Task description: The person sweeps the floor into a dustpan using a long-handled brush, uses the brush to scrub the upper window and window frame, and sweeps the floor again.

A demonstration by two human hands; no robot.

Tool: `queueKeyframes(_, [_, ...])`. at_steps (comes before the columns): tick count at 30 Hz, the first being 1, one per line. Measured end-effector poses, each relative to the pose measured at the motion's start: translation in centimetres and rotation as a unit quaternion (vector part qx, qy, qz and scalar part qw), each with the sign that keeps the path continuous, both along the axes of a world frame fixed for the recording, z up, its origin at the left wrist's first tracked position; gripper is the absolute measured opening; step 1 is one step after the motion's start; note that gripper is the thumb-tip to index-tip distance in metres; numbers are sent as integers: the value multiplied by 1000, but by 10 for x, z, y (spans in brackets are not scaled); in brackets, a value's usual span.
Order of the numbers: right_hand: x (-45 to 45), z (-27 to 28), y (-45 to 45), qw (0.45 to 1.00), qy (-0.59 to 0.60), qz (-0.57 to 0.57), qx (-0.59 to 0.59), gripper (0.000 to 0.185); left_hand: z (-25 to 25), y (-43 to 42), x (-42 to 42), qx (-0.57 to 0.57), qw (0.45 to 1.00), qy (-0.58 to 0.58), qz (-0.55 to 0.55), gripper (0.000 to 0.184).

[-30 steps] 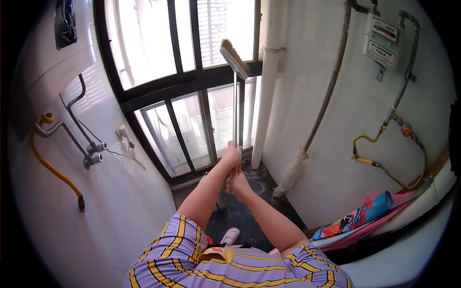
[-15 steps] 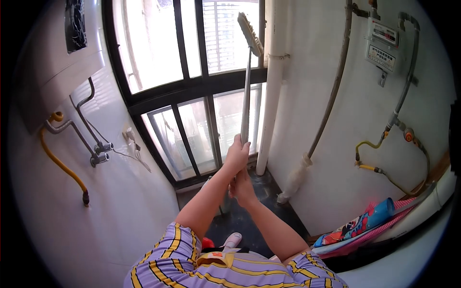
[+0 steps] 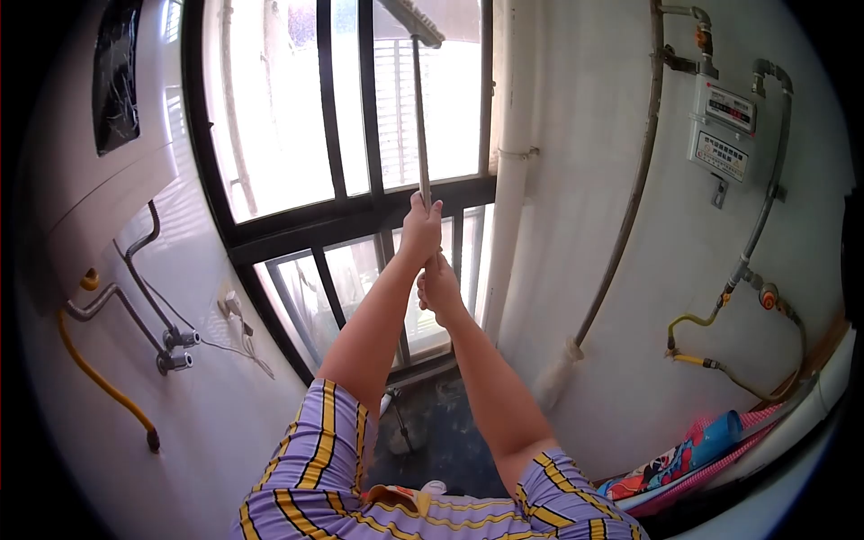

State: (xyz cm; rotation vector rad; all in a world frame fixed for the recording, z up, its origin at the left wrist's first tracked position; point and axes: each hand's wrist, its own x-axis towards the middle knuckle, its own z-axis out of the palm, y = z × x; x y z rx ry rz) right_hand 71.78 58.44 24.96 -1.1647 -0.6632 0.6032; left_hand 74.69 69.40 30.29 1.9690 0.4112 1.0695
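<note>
A long-handled brush (image 3: 419, 108) rises up in front of the window (image 3: 270, 108), its bristled head near the top edge of the view. My left hand (image 3: 421, 232) wraps round the handle at about the height of the dark crossbar. Just below it, my right hand (image 3: 440, 290) is closed round the lower part of the same handle. The brush head overlaps the bright upper pane; whether it touches the glass I cannot tell.
On the left wall hang a water heater (image 3: 81, 180), pipes and a yellow hose (image 3: 103, 382). To the right are a vertical pipe (image 3: 630, 198), a gas meter (image 3: 723, 126) and a colourful bundle (image 3: 675, 463). Dark floor (image 3: 450, 432) lies below.
Both hands have moved up and slightly left with the brush, and its head now reaches the top edge. The camera has tilted upward, showing more of the gas meter and heater.
</note>
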Motion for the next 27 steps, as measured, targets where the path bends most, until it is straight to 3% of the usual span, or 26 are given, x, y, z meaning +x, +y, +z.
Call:
queueKeyframes(3, [4,-21,22,998,57,-18,23,56,-17,11,15,64,996,63,-8,50])
queueKeyframes(5, [-5,-51,33,992,122,8,36,52,-28,3,0,-19,980,189,-58,48])
queueKeyframes(8, [-30,-124,45,971,234,-7,49,33,-132,28,3,68,969,232,-59,43])
queueKeyframes(11, [-57,-149,45,976,208,-18,60,25,-155,19,-23,54,954,287,-70,41])
queueKeyframes(14, [-65,-119,65,961,244,-16,130,23,-106,26,-40,-34,961,261,-90,40])
queueKeyframes(15, [-65,-111,79,953,263,-15,147,24,-103,43,-37,31,959,269,-83,41])
queueKeyframes(19, [-89,-62,112,940,296,-3,169,28,-42,66,-63,6,939,336,-68,53])
queueKeyframes(20, [-94,-49,116,936,301,0,183,29,-38,78,-62,33,950,305,-63,53])
queueKeyframes(23, [-87,0,133,946,231,-16,229,39,-2,104,-52,119,981,149,-32,51])
queueKeyframes(24, [-65,4,149,974,41,-41,218,46,30,106,-49,102,989,99,-43,53])
queueKeyframes(26, [-29,45,160,973,-68,-19,219,54,98,107,-36,92,993,78,0,52])
queueKeyframes(27, [-21,86,156,970,12,27,242,53,127,106,-30,103,994,28,2,45])
